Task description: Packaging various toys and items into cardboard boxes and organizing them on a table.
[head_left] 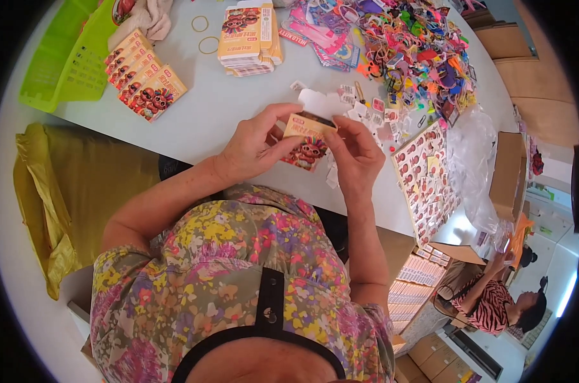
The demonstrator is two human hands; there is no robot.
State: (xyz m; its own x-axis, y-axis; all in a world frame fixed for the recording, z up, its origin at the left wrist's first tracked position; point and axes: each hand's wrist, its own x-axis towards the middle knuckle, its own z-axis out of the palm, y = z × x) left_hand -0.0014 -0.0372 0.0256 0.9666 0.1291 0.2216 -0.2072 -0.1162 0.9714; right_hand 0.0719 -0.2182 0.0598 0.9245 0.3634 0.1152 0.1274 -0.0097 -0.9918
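Between my two hands is a small yellow-and-red printed cardboard box, its white top flap standing up and a dark gap showing at its mouth. My left hand grips its left side, thumb across the front. On the right edge, the thumb and fingers of my right hand pinch the box near the opening. What lies inside is too dark to make out. Small white printed slips are scattered on the table just beyond and beside the box.
A row of similar boxes lies at left by a green basket. Flattened cartons are stacked at the back, near rubber bands. Colourful trinkets heap at far right, above a sticker sheet. Another person is at right.
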